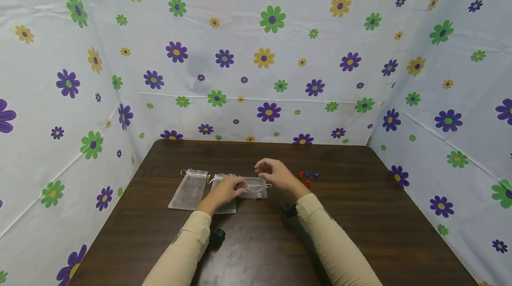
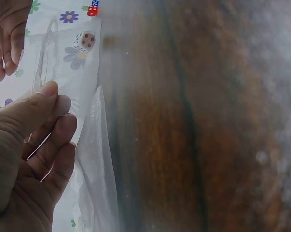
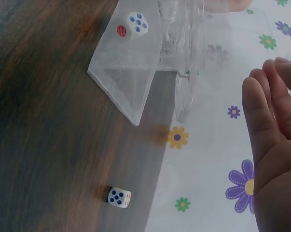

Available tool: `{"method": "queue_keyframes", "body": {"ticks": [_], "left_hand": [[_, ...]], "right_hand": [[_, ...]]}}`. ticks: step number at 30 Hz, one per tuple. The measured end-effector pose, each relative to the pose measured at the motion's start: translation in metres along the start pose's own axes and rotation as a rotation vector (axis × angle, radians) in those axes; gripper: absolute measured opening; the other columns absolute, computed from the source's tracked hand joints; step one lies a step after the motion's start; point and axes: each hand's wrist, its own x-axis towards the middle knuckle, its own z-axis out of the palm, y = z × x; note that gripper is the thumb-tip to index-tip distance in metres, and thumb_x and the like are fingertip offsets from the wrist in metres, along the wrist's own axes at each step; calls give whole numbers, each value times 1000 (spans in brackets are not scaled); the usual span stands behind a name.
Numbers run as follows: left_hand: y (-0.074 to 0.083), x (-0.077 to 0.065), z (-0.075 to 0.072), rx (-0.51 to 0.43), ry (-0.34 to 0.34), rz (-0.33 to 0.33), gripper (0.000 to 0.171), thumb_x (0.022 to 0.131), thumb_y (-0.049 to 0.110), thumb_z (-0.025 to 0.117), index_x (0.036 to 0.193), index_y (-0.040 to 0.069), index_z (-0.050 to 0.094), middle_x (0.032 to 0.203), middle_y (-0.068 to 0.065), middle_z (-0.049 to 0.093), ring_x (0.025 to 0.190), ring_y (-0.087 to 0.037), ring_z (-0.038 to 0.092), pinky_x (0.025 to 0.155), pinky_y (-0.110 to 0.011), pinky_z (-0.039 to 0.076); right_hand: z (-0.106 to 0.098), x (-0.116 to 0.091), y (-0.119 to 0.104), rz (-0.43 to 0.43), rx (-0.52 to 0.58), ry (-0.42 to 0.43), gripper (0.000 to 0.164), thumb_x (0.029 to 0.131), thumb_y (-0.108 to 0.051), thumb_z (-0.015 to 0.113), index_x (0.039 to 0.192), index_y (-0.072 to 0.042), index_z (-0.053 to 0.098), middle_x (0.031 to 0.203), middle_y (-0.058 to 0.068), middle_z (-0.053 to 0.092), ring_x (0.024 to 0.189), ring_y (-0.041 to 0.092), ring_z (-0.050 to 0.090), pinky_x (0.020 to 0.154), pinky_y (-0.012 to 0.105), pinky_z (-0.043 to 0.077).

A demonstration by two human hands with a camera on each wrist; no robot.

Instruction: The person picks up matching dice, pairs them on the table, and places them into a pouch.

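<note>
My left hand point(image 1: 226, 191) pinches the edge of a sheer white organza drawstring bag point(image 1: 252, 183) between thumb and forefinger. A white die point(image 2: 85, 41) with red and blue pips shows through the mesh near one end of that bag. To the right and a little above the bag, my right hand point(image 1: 278, 175) hovers with loosely bent fingers and nothing visible between them. In the right wrist view another white die point(image 3: 119, 197) lies on bare wood, outside the bag. Part of the held bag is hidden behind my left fingers point(image 2: 63, 130).
Another organza bag point(image 1: 189, 190) lies flat at the left, and one more point(image 1: 228, 208) lies under my left hand. Several red and blue dice, including a red die point(image 1: 308, 183), sit right of my right hand. Flowered cloth point(image 1: 264, 77) encloses the dark wooden table point(image 1: 256, 250).
</note>
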Motion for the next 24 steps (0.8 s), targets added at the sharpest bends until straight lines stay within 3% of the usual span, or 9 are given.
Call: {"method": "queue_keyframes", "body": {"ticks": [4,9,14,19,24], "left_hand": [[-1,0,0,-3,-3,-10,6,91,13,77,94,14,72,86,5,70,80,-11,65,73,-32,54],[-1,-1,-1,-5,-10,-22,6,92,14,76,94,16,71,87,6,70,81,-11,65,74,-32,54],[-1,-1,0,0,-7,-12,6,91,13,76,93,16,71,87,6,71,82,-12,66,74,-33,54],[1,-1,-1,8,-10,-24,7,91,14,77,93,17,71,88,6,71,83,-12,66,75,-33,55],[2,-2,-2,6,-18,-14,7,91,13,77,93,15,71,88,5,70,82,-13,66,74,-33,54]], "right_hand": [[-2,1,3,18,5,30,21,98,-1,65,118,1,65,110,18,69,102,23,66,95,45,52],[-8,0,10,71,32,93,20,98,0,65,118,2,66,109,13,70,100,23,65,90,39,53],[-16,-1,20,94,38,166,17,96,2,66,113,2,67,106,16,70,99,29,65,87,42,51],[-19,-2,33,92,3,173,16,96,5,65,112,4,66,106,18,70,101,33,66,88,46,52],[-19,-5,51,145,25,174,19,95,9,64,113,4,65,109,20,69,103,33,66,89,42,54]]}}
